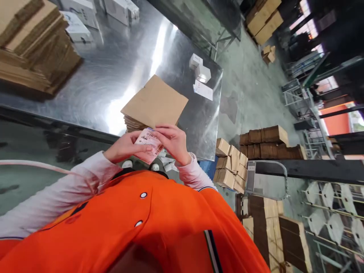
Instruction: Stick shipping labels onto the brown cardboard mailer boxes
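1. At the far left of the stainless steel table (119,76), a tall stack of flattened corrugated cardboard (34,49) is piled, with white cartons (93,7) set beyond it.
2. Just off the table's near edge, the left hand (125,148) is raised from a white sleeve (85,178). Its thumb is pressed on the slip's face, and the fingers are hidden behind it, so their spread cannot be told.
3. A pink-and-white printed slip (148,144) is pinched between both hands, just off the same edge. Its small print cannot be read. A light hold at the edges is best, so that the sheet is kept flat and its print left uncovered.
4. A squared stack of cardboard pads (155,102) is laid on the table, near that edge and directly beyond the slip.
5. The right hand (170,142) is held beside the left, its fingers (162,133) pressed together and curled over the slip's upper edge. Its thumb cannot be made out.
6. Right of the table, cardboard cartons (230,167) are stacked on the floor, with brown bundles (267,142) and a metal rack (332,216) further off.
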### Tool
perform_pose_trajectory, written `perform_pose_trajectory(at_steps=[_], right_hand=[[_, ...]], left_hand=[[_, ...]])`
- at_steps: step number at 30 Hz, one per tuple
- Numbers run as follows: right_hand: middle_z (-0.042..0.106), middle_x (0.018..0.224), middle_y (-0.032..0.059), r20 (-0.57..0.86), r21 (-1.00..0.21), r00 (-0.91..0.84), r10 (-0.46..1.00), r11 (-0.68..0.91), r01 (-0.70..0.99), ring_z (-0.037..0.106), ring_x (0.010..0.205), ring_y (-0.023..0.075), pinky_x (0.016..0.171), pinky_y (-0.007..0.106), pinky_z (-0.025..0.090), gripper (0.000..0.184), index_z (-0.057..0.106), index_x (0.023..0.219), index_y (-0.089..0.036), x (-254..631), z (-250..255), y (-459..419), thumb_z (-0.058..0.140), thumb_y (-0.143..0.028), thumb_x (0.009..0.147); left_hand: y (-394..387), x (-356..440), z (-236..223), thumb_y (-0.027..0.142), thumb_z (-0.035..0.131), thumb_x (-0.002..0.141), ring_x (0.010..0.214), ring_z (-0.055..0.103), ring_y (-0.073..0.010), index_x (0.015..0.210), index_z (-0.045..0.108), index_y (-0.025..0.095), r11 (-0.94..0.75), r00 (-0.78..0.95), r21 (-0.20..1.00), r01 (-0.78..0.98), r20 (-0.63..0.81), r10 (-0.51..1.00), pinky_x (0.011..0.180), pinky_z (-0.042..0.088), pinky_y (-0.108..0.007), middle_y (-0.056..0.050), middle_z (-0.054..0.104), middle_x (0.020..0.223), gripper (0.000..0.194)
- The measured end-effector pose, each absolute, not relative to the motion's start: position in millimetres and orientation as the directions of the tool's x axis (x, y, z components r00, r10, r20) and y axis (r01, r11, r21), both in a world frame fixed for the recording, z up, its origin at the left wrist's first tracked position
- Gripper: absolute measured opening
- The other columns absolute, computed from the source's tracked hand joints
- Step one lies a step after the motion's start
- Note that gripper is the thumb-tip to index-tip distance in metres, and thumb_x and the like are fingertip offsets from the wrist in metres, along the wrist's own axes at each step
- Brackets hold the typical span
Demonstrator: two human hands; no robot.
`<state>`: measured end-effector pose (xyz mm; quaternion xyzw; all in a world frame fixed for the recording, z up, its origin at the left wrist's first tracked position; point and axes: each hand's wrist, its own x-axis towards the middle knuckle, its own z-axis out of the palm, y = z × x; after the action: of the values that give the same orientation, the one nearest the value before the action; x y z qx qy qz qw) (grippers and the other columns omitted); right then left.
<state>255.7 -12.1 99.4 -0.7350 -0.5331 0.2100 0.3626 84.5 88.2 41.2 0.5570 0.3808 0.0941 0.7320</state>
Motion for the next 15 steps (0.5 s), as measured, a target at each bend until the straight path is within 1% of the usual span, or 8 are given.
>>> perform_pose_trajectory(at_steps=[1,3,4,6,8,9,12,15], right_hand=[[0.08,0.122,-0.0007,0.09,-0.743,0.375,0.923,-0.188,0.643,0.075,0.116,0.0177,0.108,0.026,0.058,0.017,0.088,0.102,-0.029,263,101,-3,0.072,-0.035,0.1],[0.079,0.123,0.0009,0.087,-0.718,0.427,0.9,-0.24,0.653,0.074,0.119,0.0192,0.109,0.028,0.057,0.017,0.088,0.103,-0.027,286,104,24,0.075,-0.038,0.098],[0.079,0.123,0.0018,0.07,-0.706,0.447,0.892,-0.272,0.653,0.074,0.119,0.0202,0.109,0.03,0.056,0.018,0.088,0.103,-0.026,300,104,40,0.077,-0.038,0.097],[0.078,0.124,0.0042,0.028,-0.681,0.484,0.875,-0.338,0.649,0.073,0.121,0.0216,0.11,0.031,0.055,0.021,0.087,0.105,-0.022,328,103,73,0.079,-0.038,0.095],[0.075,0.128,0.0065,-0.006,-0.651,0.532,0.847,-0.408,0.641,0.071,0.122,0.0214,0.111,0.032,0.053,0.024,0.086,0.107,-0.018,353,101,102,0.079,-0.037,0.094],[0.073,0.132,0.0072,-0.017,-0.633,0.558,0.83,-0.441,0.637,0.07,0.123,0.0211,0.112,0.032,0.052,0.025,0.085,0.109,-0.017,362,98,114,0.079,-0.037,0.095],[0.068,0.141,0.0064,-0.041,-0.576,0.608,0.793,-0.516,0.634,0.066,0.129,0.0222,0.119,0.036,0.046,0.028,0.084,0.112,-0.018,380,90,138,0.078,-0.04,0.096],[0.066,0.143,0.0045,-0.043,-0.539,0.632,0.774,-0.551,0.638,0.062,0.135,0.0244,0.123,0.042,0.041,0.027,0.083,0.111,-0.021,390,82,151,0.078,-0.042,0.095]], left_hand=[[93,87,42,0.057,0.103,0.043,0.082,0.077,-0.0337,0.098,0.082,0.013,0.415,0.735,0.857,0.306,-0.489,0.469,0.075,0.066,-0.043,-0.013,0.082,0.092,0.073],[103,91,42,0.054,0.104,0.04,0.075,0.077,-0.0335,0.088,0.081,0.012,0.463,0.797,0.805,0.37,-0.531,0.288,0.074,0.067,-0.045,-0.015,0.081,0.086,0.068],[107,91,43,0.055,0.104,0.041,0.075,0.077,-0.034,0.085,0.081,0.012,0.466,0.812,0.797,0.383,-0.531,0.241,0.076,0.068,-0.047,-0.015,0.081,0.085,0.065],[115,90,45,0.055,0.104,0.043,0.086,0.079,-0.0366,0.086,0.083,0.013,0.465,0.833,0.807,0.363,-0.505,0.226,0.084,0.068,-0.048,-0.016,0.083,0.091,0.063],[123,89,48,0.054,0.105,0.04,0.101,0.078,-0.0401,0.088,0.084,0.016,0.483,0.824,0.812,0.326,-0.495,0.276,0.089,0.068,-0.047,-0.015,0.084,0.1,0.064],[126,90,50,0.054,0.105,0.039,0.107,0.077,-0.0418,0.087,0.083,0.017,0.503,0.816,0.801,0.324,-0.506,0.28,0.091,0.067,-0.047,-0.014,0.084,0.1,0.065],[135,93,58,0.055,0.106,0.038,0.108,0.077,-0.0453,0.085,0.081,0.016,0.58,0.791,0.731,0.36,-0.569,0.226,0.085,0.069,-0.048,-0.016,0.083,0.096,0.065],[141,100,66,0.053,0.107,0.036,0.11,0.077,-0.0436,0.086,0.08,0.016,0.623,0.788,0.708,0.332,-0.572,0.23,0.088,0.069,-0.046,-0.017,0.083,0.105,0.068]])
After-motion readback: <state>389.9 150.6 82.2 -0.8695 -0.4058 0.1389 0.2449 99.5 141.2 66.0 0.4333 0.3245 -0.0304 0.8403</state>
